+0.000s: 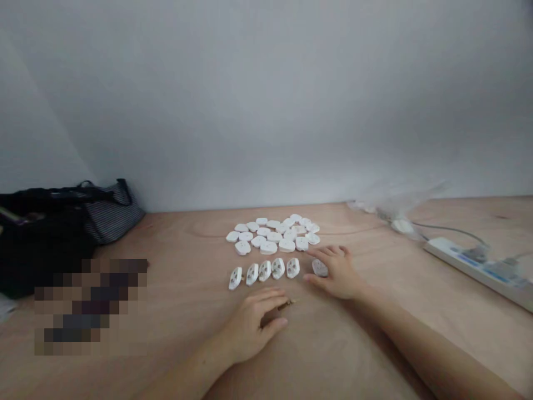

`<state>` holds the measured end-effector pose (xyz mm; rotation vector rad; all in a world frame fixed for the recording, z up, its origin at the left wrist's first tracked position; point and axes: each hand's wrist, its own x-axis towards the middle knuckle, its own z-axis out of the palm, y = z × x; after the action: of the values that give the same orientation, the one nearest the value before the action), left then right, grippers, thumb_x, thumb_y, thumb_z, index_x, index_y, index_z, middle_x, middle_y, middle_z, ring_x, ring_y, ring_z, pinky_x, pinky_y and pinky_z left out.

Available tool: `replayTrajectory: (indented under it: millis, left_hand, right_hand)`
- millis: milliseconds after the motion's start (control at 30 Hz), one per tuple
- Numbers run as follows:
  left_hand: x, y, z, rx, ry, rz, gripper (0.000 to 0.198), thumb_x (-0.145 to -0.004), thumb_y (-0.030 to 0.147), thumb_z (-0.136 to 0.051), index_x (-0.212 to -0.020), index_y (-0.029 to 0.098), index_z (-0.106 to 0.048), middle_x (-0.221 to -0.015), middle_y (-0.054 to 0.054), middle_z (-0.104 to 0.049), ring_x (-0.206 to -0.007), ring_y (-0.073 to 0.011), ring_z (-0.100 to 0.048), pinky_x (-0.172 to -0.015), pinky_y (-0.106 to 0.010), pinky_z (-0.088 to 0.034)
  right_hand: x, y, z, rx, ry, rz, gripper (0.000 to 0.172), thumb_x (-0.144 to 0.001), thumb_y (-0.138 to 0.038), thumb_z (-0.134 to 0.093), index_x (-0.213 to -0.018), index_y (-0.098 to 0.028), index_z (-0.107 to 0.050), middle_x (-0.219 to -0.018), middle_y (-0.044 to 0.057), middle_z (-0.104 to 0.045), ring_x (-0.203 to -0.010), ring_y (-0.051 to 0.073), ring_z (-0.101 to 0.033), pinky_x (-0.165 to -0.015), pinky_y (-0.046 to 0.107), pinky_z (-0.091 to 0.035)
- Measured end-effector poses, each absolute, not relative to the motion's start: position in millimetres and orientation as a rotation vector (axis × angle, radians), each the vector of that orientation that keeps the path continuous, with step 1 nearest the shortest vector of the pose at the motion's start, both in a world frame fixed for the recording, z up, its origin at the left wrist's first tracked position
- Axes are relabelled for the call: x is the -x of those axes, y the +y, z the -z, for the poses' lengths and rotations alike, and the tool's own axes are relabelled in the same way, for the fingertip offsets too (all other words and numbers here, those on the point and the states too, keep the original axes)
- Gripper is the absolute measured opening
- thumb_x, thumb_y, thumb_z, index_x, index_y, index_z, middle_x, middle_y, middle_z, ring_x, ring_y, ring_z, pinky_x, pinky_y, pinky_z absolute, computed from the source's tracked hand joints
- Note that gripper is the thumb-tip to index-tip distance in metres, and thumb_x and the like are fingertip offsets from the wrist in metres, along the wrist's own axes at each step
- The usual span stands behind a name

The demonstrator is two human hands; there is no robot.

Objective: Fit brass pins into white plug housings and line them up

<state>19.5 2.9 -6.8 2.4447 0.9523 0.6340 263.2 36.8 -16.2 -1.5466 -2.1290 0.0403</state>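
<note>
- Head view puts us right over a plywood surface, with all the action at 12 o'clock!
- Up top sits a loose heap of white plastic plug-shaped pieces, bunched close together.
- Just below it runs a neat row of five, each piece angled the same way and set slightly apart, so every one seems to be kept separate from the heap.
- At the end of that row, a sixth piece lies at about 1 o'clock from the left hand, on the same line.
- Right hand is spread, thumb and forefinger either side of that sixth piece, apparently steadying it; a true pinch can't be confirmed.
- Left hand sits at 6 o'clock, fingers together and lightly curled, beside a small brass sliver; whether it holds that sliver can't be told.
- Out at 3 o'clock, a white power strip lies with plugs in it.
- Over at 9 o'clock, a black bag slumps against a striped bag.
</note>
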Motion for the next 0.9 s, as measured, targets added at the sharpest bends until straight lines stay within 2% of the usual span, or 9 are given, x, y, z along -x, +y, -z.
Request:
replayTrajectory:
  millis: [167,333,467,567,733,900]
  left_hand:
    - [-16.9,2.4,7.9,-2.435,0.971,-0.706,0.036,-0.079,0.024,-0.063,-0.116,0.023,-0.063,-0.121,-0.007,-0.063,-0.112,-0.0235,-0.057,-0.098,-0.04,-0.044]
    - [-16.8,2.9,8.8,-2.443,0.986,-0.68,0.034,-0.081,0.024,-0.062,-0.115,0.023,-0.063,-0.121,-0.007,-0.063,-0.112,-0.024,-0.057,-0.097,-0.041,-0.044]
    - [-17.5,3.4,8.3,-2.455,0.96,-0.687,0.027,-0.086,0.018,-0.053,-0.109,0.021,-0.066,-0.111,-0.007,-0.067,-0.105,-0.0211,-0.06,-0.094,-0.036,-0.046]
    - [-17.4,3.8,7.8,-2.456,0.95,-0.737,0.029,-0.088,0.015,-0.047,-0.11,0.021,-0.065,-0.107,-0.007,-0.067,-0.098,-0.0192,-0.061,-0.089,-0.034,-0.048]
    - [-14.9,9.1,11.5,-2.485,0.923,-0.743,0.03,-0.086,0.012,-0.049,-0.103,0.024,-0.07,-0.109,-0.006,-0.066,-0.1,-0.0206,-0.06,-0.087,-0.035,-0.048]
    - [-12.8,12.6,11.7,-2.481,0.928,-0.782,0.018,-0.084,0.017,-0.055,-0.085,0.022,-0.072,-0.089,-0.005,-0.068,-0.085,-0.0191,-0.062,-0.078,-0.031,-0.049]
  right_hand:
    - [-291.1,34.5,13.9,1.591,-2.242,-0.111,0.05,-0.077,-0.051,-0.058,-0.12,-0.026,-0.056,-0.126,0.011,-0.056,-0.115,0.033,-0.044,-0.097,0.058,-0.014]
    - [-295.1,30.7,11.5,1.557,-2.278,-0.171,0.032,-0.077,-0.042,-0.06,-0.105,-0.027,-0.065,-0.112,0.007,-0.064,-0.107,0.028,-0.052,-0.097,0.056,-0.017]
    - [-281.3,21.2,6.6,1.467,-2.322,-0.251,0.035,-0.07,-0.043,-0.068,-0.101,-0.029,-0.066,-0.103,0.003,-0.067,-0.102,0.027,-0.054,-0.097,0.051,-0.022]
    - [-270.7,12.2,1.9,1.338,-2.356,-0.346,0.041,-0.067,-0.044,-0.072,-0.104,-0.029,-0.064,-0.101,0.004,-0.067,-0.1,0.028,-0.054,-0.094,0.049,-0.026]
    - [-268.7,7.6,-0.5,1.387,-2.367,-0.357,0.057,-0.061,-0.05,-0.075,-0.112,-0.029,-0.062,-0.107,0.007,-0.062,-0.098,0.029,-0.053,-0.086,0.045,-0.033]
    - [-266.0,6.3,2.4,1.376,-2.325,-0.345,0.041,-0.062,-0.047,-0.075,-0.097,-0.028,-0.068,-0.101,0.005,-0.063,-0.096,0.027,-0.054,-0.086,0.043,-0.033]
